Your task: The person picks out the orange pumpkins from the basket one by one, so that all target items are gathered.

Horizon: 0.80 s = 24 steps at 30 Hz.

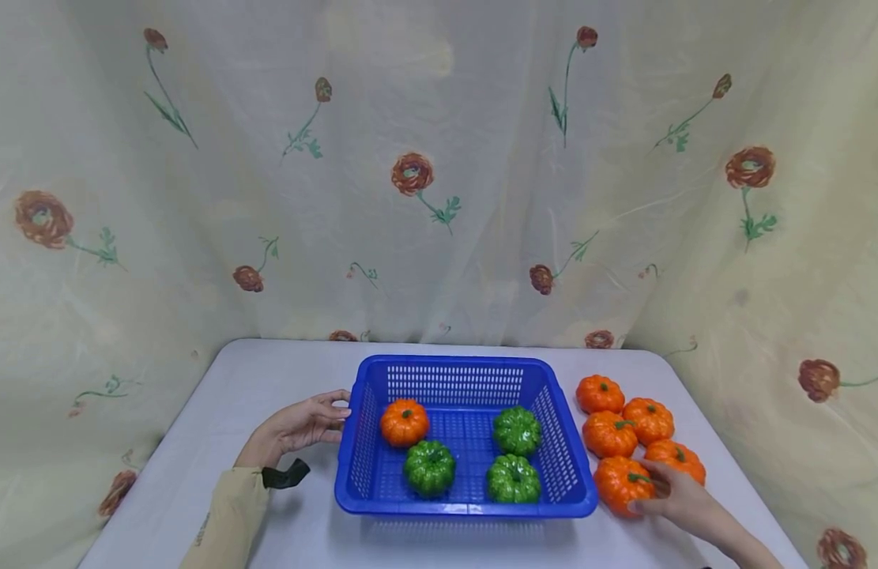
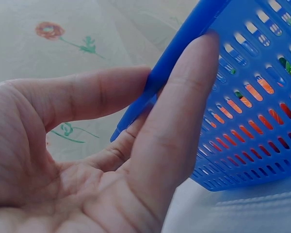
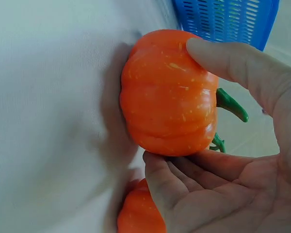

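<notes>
A blue plastic basket (image 1: 467,508) stands mid-table with one orange pumpkin (image 1: 405,423) and three green pumpkins (image 1: 429,469) inside. At its left side my left hand (image 1: 307,427) pinches the rim (image 2: 177,53) between thumb and fingers, as the left wrist view shows. To the right of the basket, my right hand (image 1: 676,494) grips the nearest orange pumpkin (image 1: 619,482). Its thumb (image 3: 218,56) lies on one side and its fingers on the other. That pumpkin appears to rest on the table, its green stem (image 3: 231,104) turned toward the palm.
Several more orange pumpkins (image 1: 609,434) cluster right of the basket, close to my right hand. A white cloth (image 1: 296,521) covers the table. Floral curtains (image 1: 467,261) hang behind it and at both sides. A black strap (image 1: 285,474) sticks out from my left wrist.
</notes>
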Available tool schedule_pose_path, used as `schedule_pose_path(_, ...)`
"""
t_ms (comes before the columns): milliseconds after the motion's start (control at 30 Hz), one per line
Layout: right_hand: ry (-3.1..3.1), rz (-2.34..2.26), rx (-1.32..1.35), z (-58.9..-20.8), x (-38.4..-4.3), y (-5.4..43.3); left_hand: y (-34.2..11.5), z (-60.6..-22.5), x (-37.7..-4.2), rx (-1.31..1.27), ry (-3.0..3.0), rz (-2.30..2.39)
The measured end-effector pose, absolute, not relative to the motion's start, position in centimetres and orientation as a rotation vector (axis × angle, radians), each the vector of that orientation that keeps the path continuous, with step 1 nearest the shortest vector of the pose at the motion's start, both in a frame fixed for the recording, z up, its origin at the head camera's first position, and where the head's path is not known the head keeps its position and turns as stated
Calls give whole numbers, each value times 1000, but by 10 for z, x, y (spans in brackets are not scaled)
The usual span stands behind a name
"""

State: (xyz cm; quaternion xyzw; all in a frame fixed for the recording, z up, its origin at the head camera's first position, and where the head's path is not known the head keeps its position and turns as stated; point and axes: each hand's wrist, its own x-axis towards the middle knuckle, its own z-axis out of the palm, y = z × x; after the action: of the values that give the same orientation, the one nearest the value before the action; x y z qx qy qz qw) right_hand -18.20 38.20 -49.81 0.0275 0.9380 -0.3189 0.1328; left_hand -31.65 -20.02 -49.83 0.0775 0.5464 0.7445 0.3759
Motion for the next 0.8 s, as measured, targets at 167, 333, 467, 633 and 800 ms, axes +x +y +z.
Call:
schedule_pose_path(167, 2747, -917, 38, -494, -182, 383, -200, -498, -317, 159, 1404, 1926)
schedule_pose_path(333, 2784, -939, -30, -479, -184, 382, -200, -498, -315, 163, 1406, 1927)
schedule_pose_path(467, 2824, -934, -123, -454, -195, 371, -200, -498, -316, 175, 1420, 1917)
schedule_pose_path(633, 2744, -1041, -284, -421, -218, 337, -201, -501, -318, 152, 1442, 1920)
schedule_pose_path(800, 2703, -1037, -505, -407, -246, 293, -200, -501, -318, 139, 1450, 1918)
